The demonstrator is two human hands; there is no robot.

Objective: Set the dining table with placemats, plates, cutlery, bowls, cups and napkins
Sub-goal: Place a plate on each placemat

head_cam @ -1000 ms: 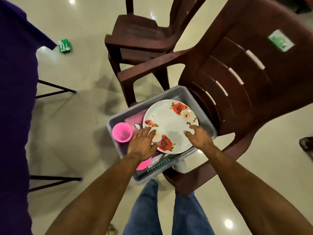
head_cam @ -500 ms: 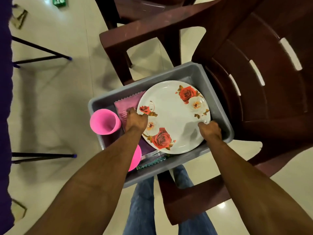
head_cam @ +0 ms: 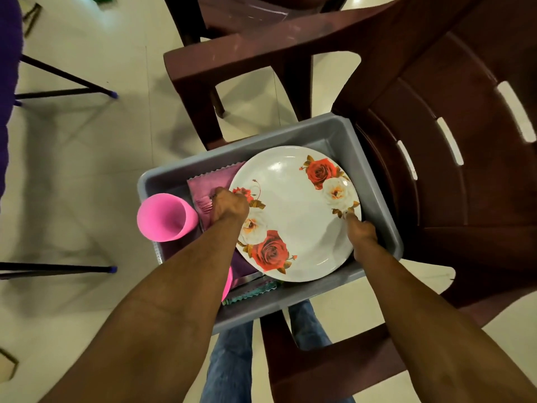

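Observation:
A white plate with red and white roses (head_cam: 293, 210) lies in a grey plastic tub (head_cam: 374, 170) on a dark brown chair. My left hand (head_cam: 229, 205) grips the plate's left edge, and my right hand (head_cam: 360, 231) grips its right edge with the thumb on top. A pink cup (head_cam: 162, 218) stands at the tub's left end. A purple napkin (head_cam: 212, 178) and a fork (head_cam: 203, 205) lie beside my left hand. A second pink item (head_cam: 226, 283) and a green-edged cloth (head_cam: 250, 292) show under my left forearm.
The tub sits on the seat of a brown plastic chair (head_cam: 436, 141); another brown chair (head_cam: 247, 13) stands behind it. A purple-covered table (head_cam: 8, 82) with black legs (head_cam: 66, 80) is at the left. The floor is pale tile. My jeans (head_cam: 232, 359) show below.
Both hands have gone from resting over the plate to gripping its left and right edges. The camera has moved closer to the tub.

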